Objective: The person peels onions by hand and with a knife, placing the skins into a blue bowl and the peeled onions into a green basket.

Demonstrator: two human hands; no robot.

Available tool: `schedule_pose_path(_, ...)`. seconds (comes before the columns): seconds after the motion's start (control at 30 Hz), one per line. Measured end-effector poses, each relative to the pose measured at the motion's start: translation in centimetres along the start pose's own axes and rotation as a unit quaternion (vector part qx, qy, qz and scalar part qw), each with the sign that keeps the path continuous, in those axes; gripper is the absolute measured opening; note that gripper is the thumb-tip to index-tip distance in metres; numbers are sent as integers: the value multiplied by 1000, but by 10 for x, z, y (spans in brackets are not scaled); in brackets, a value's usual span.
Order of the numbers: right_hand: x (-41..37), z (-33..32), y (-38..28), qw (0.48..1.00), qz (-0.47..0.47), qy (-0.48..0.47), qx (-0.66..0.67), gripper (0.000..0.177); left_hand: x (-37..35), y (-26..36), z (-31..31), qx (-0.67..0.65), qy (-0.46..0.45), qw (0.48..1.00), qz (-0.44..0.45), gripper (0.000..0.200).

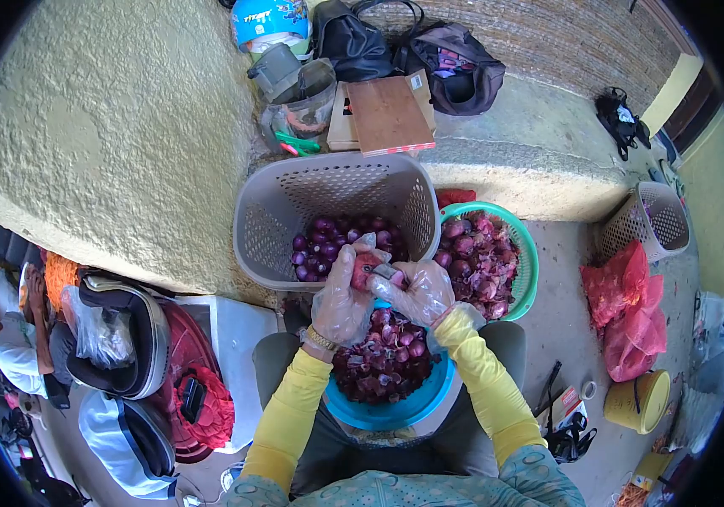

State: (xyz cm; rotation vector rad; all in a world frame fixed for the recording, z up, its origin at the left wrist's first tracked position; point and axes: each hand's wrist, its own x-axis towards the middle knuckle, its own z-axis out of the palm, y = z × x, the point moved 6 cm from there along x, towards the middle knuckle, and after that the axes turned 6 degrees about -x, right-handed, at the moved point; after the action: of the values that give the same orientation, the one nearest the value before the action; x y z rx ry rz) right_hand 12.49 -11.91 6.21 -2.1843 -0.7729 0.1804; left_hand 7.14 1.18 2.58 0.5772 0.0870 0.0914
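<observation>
Both hands wear clear plastic gloves and meet above a blue basin [438, 384] of red onions and loose skins [383, 359]. My left hand [336, 296] is closed around a red onion [363, 269], its dry skin partly on. Against the onion's right side my right hand [423, 289] is closed, thumb and fingers pinched; a small greyish flat piece shows at its fingertips, too small to name. Just beyond the hands stands a grey perforated basket [252, 228] with shiny peeled onions [328, 241] at its bottom. Right of it, a green basket [533, 262] holds unpeeled onions [484, 262].
A concrete ledge [514, 139] carries a brown board [391, 114], bags and a helmet [270, 21]. At right are red mesh sacks [632, 313], a yellow bucket [636, 401] and another basket [666, 224]. A white box [239, 363] stands left; a person [19, 346] sits farther left.
</observation>
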Motion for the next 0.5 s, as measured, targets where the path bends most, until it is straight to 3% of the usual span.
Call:
schedule_pose_path(0.23, 3, 4, 3, 999, 0, -24, 24, 49, -2, 0, 3, -30, 10, 999, -19, 37)
schedule_pose_path(0.43, 2, 0, 0, 994, -83, -31, -71, 51, -5, -8, -5, -71, 41, 995, -56, 38)
schedule_pose_path(0.5, 1, -5, -5, 988, -132, 9, -75, 51, -6, -10, -4, -77, 48, 994, -67, 37)
